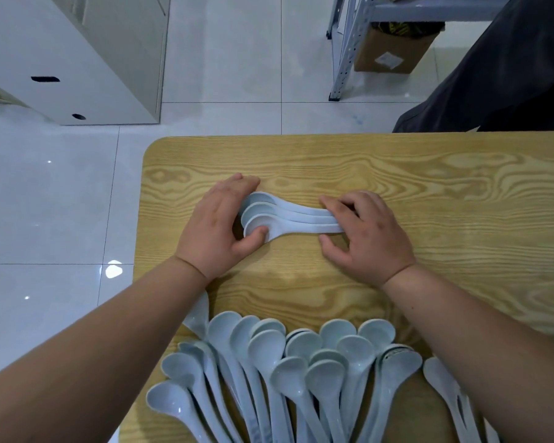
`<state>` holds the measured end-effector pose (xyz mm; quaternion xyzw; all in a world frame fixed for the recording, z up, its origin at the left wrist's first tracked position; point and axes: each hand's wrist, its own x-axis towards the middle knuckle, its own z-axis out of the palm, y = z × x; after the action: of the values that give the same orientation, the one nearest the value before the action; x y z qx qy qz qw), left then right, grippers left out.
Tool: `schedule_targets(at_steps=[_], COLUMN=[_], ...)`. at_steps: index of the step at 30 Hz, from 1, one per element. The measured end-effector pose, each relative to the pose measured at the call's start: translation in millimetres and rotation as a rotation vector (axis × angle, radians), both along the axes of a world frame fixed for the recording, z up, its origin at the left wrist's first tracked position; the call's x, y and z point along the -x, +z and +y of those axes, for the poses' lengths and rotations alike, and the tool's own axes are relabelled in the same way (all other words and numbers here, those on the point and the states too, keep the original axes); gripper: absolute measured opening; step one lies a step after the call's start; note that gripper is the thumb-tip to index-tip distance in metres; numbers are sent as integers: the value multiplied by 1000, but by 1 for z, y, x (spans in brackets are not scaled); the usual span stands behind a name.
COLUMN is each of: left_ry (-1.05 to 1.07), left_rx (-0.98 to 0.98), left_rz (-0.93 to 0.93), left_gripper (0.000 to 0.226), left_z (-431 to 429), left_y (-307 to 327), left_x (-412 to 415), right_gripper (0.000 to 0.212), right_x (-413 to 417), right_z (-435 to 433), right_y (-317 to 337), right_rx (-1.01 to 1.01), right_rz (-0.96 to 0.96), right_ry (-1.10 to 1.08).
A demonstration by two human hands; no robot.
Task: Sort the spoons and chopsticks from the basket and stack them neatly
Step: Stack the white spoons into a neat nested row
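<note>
Three pale blue spoons [288, 215] lie side by side on the wooden table [429, 193], bowls to the left, handles to the right. My left hand [215, 225] curls round the bowls, thumb against the nearest one. My right hand [365, 231] holds the handle ends between fingers and thumb. Several more pale blue spoons [285, 372] are fanned out near the table's front edge, between my forearms. No chopsticks or basket are in view.
A white cabinet [77, 59] stands on the tiled floor at the back left. A metal shelf [346, 52] with a cardboard box [394, 49] stands at the back right. A person's dark trouser leg [499, 78] is beside the table's far right edge.
</note>
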<state>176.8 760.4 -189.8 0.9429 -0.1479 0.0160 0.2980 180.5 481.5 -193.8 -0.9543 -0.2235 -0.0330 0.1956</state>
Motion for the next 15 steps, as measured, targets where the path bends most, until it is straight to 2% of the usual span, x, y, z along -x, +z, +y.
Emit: schedule_targets(at_steps=[15], left_ry=[-23], left_rx=[-23], left_rz=[-49], left_gripper=[81], left_z=[1], left_y=[-3], left_x=[1], right_gripper=[66], right_x=[0], right_z=[2], right_y=[-2], right_rx=[0], right_rz=[-11], right_ry=[-47])
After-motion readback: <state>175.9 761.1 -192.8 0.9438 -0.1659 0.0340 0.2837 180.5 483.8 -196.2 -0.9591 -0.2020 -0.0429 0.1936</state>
